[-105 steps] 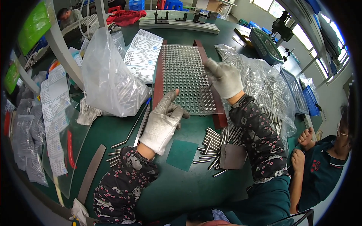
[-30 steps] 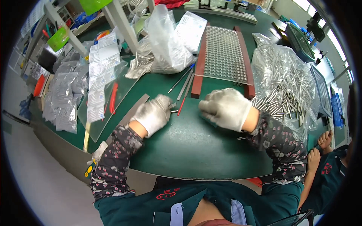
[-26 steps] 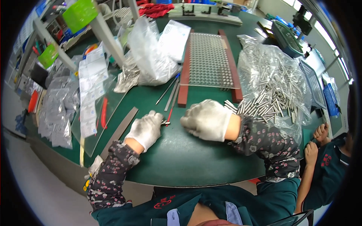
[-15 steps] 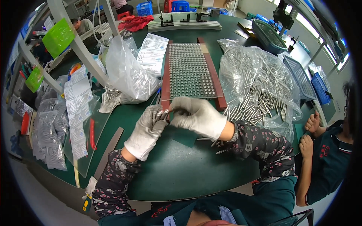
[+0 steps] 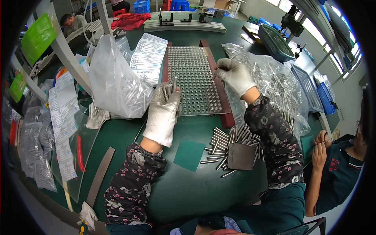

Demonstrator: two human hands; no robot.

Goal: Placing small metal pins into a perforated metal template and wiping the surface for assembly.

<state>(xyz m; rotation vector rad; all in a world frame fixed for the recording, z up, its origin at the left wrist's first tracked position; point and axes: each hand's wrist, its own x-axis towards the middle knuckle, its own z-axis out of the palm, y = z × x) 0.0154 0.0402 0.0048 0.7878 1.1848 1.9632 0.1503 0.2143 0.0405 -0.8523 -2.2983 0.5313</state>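
Small bags (image 5: 37,143): piled at bench's (image 5: 211,192) L edge, clear plastic.
Ppr strip (image 5: 63,125): printed sheets, nr L edge, partly over clear pane (image 5: 66,162).
Red strip (image 5: 80,152): curved, on pane.
Brown strip (image 5: 101,176): nr bench's near L edge.
Big bag (image 5: 117,84): clear, upright, L of plate, metal bits in bottom.
Form (image 5: 148,58): ppr, betw. big bag & plate's L edge.
L hand (image 5: 161,117): gloved, at plate's near L corner; fingers curled, closed round a few metal pins (image 5: 174,84), ends sticking up.
Plate (image 5: 190,95): clear, full of holes, mid-bench on 2 dk red rails (image 5: 227,120); more pins stand in it at near R corner & up R edge.
Green square (image 5: 189,156): flat on bench, below plate's near edge.
Loose pins (image 5: 219,143): heaped off plate's near R corner.
Brown square (image 5: 240,156): lying on heap.
R hand (image 5: 237,78): gloved, over plate's R edge; fingers bent, tips nearly together; can't tell if pin betw. them.
Pin bag (image 5: 274,86): clear, open, R of plate, lots of pins.
Basket (image 5: 307,88): blue-grey, nr bench's R edge.
Co-worker's hands (image 5: 320,147): at R edge, close together.
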